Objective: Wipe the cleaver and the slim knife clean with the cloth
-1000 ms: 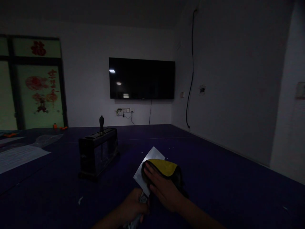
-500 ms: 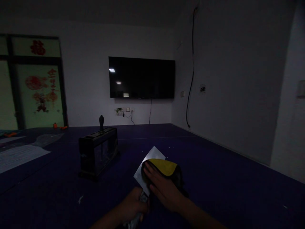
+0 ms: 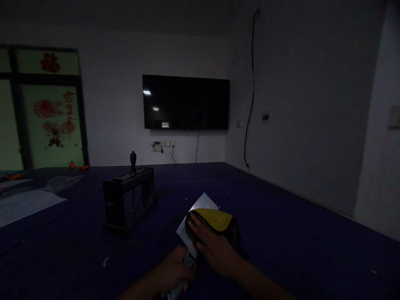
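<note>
My left hand (image 3: pixel 176 268) is wrapped round the silvery patterned handle of a cleaver (image 3: pixel 201 203), whose broad, shiny blade points up and away from me. On the blade lies a yellow and dark grey cloth (image 3: pixel 217 218), pressed there by my right hand (image 3: pixel 212 246) with its fingers laid together over the folded edge. The cloth hides the right part of the blade. Left of the blade stands a black knife block (image 3: pixel 129 198) with clear sides and a dark handle sticking up from its top.
A purple tabletop (image 3: pixel 281 233) spreads round my hands, with small white scraps on it. At the left lie printed paper sheets (image 3: pixel 28 206), clear plastic film (image 3: pixel 64 182) and orange items (image 3: pixel 14 176). Walls stand behind and to the right; a television (image 3: pixel 186 102) hangs at the back.
The cleaver blade has shifted very slightly to the right under the cloth. Both hands keep nearly the same place and hold.
</note>
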`<action>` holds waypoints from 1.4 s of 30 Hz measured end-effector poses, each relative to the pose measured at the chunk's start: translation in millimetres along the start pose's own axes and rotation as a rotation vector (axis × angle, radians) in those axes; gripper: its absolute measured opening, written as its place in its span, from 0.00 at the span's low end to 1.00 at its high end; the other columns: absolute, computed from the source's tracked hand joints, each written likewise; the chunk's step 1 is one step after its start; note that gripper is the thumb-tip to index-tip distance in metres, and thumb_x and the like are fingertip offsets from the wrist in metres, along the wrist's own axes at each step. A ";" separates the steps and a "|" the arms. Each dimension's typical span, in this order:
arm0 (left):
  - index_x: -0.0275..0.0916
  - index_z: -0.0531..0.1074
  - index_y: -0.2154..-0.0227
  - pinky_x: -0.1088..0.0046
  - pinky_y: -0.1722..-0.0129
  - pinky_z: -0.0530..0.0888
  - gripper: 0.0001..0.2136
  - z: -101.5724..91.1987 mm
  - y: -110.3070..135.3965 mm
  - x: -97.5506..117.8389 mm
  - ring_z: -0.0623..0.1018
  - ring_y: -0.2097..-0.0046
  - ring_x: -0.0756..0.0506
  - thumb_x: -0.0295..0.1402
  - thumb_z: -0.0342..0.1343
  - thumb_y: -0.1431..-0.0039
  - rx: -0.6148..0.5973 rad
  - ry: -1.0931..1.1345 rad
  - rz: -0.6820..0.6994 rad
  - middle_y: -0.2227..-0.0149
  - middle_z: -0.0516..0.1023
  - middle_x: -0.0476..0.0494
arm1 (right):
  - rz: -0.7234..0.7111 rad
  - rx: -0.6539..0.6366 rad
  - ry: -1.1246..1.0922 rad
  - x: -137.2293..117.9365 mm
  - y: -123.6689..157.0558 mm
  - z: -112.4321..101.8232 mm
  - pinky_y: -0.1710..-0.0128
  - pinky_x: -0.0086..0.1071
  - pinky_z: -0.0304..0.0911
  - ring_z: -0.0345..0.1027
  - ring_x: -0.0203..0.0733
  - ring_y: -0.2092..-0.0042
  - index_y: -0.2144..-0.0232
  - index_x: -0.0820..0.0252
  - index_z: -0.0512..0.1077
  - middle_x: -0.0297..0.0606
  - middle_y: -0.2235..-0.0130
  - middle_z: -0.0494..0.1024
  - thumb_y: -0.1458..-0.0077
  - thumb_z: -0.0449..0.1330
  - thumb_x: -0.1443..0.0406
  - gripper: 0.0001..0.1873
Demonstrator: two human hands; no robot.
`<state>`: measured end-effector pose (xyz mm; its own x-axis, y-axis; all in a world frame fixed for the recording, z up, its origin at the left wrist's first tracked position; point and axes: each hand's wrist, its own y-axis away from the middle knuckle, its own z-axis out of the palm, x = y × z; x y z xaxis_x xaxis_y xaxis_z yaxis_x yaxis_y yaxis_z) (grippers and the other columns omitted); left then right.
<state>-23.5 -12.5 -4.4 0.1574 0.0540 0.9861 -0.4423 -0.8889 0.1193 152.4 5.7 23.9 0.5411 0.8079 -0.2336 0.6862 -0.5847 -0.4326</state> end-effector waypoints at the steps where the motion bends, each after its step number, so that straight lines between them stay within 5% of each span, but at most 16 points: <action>1: 0.37 0.63 0.80 0.82 0.87 0.56 0.07 -0.1 0.3 0.4 0.61 0.86 0.56 0.24 0.51 0.69 0.002 -0.015 -0.007 0.86 0.63 0.58 | 0.009 0.012 0.002 1.4 -0.4 0.1 0.41 0.40 0.41 0.33 0.40 0.38 0.39 0.50 0.38 0.31 0.37 0.34 0.38 0.39 0.58 0.27; 11: 0.36 0.63 0.78 0.82 0.86 0.57 0.09 -0.7 4.1 3.5 0.62 0.85 0.56 0.23 0.52 0.69 0.026 -0.050 -0.019 0.84 0.64 0.58 | 0.069 0.128 0.018 12.8 -3.2 2.3 0.41 0.41 0.40 0.31 0.40 0.37 0.39 0.51 0.38 0.30 0.36 0.35 0.38 0.38 0.59 0.26; 32: 0.36 0.63 0.79 0.81 0.85 0.57 0.08 1.1 5.9 5.0 0.62 0.84 0.55 0.23 0.51 0.68 0.020 -0.124 0.011 0.85 0.63 0.58 | 0.038 0.057 0.021 -1.1 -0.8 -0.3 0.41 0.41 0.40 0.34 0.41 0.38 0.39 0.50 0.39 0.31 0.37 0.35 0.39 0.39 0.58 0.27; 42: 0.37 0.63 0.80 0.82 0.84 0.57 0.06 2.3 12.2 15.5 0.62 0.82 0.55 0.23 0.49 0.67 -0.018 -0.203 -0.031 0.84 0.62 0.57 | 0.092 0.209 0.034 13.5 -3.8 6.1 0.41 0.42 0.40 0.33 0.41 0.37 0.39 0.51 0.40 0.31 0.36 0.37 0.39 0.39 0.59 0.26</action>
<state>-24.4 -23.5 12.1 0.3451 -0.0133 0.9385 -0.4502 -0.8797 0.1531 154.2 19.3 17.1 0.6154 0.7466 -0.2527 0.5191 -0.6252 -0.5828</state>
